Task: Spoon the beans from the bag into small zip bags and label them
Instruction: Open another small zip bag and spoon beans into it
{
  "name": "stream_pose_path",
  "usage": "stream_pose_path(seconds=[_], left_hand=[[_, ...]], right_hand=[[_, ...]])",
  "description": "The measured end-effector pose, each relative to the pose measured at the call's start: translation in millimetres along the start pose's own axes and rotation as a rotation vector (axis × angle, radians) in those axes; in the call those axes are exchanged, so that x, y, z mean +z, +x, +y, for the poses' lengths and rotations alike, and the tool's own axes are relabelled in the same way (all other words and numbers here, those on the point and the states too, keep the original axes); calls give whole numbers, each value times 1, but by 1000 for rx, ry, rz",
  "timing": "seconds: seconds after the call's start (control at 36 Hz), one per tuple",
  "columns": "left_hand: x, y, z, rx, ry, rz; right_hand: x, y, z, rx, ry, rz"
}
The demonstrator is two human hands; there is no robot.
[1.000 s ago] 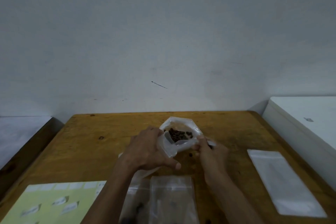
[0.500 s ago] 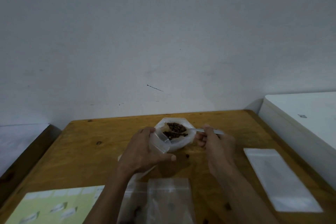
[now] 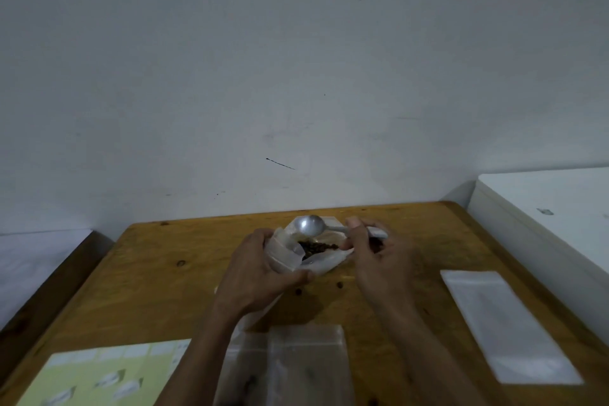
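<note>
The right hand (image 3: 379,260) pinches the handle of a metal spoon (image 3: 309,225), its bowl tipped over the open mouth of the bag of beans (image 3: 316,249), which the left hand (image 3: 260,270) grips by its side near the wooden table's (image 3: 164,290) far edge. Clear zip bags (image 3: 306,359) lie at the near edge, a label sheet (image 3: 99,372) at the near-left corner, and a white pouch (image 3: 504,323) along the right edge.

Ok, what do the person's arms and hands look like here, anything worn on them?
Both are bare. The left hand and right hand show no gloves, and I can make out no rings, though the picture is dim. Both forearms are bare down to the bottom edge of the head view: no sleeves, watch or wristband in sight. No markings show on them.
</note>
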State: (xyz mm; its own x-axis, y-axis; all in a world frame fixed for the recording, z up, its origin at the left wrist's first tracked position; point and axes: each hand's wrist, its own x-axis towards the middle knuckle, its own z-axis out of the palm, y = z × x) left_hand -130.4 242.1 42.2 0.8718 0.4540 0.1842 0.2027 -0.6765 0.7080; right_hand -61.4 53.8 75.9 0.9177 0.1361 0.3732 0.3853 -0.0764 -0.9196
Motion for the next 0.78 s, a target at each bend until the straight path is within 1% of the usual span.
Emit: stream_pose_path(seconds=[0.06, 0.17, 0.25, 0.31, 0.42, 0.5, 0.61, 0.78], left_hand=[[0, 0, 0, -4, 0, 0], [-1, 0, -2, -7, -9, 7], [0, -1, -2, -7, -5, 7], [1, -1, -2, -9, 2, 0], [2, -1, 0, -6, -2, -5], [0, -2, 0, -5, 3, -9], [-1, -3, -1, -13, -19, -20], [-1, -3, 2, -20, -17, -15]], right_hand=[[1, 5, 9, 28, -62, 14], [11, 11, 34, 144, -233, -10], [19, 8, 47, 220, -239, 0], [24, 4, 50, 285, -190, 0], [30, 2, 50, 495, 81, 36], [28, 6, 49, 594, 223, 94], [19, 12, 46, 630, 323, 118], [6, 16, 25, 530, 363, 101]])
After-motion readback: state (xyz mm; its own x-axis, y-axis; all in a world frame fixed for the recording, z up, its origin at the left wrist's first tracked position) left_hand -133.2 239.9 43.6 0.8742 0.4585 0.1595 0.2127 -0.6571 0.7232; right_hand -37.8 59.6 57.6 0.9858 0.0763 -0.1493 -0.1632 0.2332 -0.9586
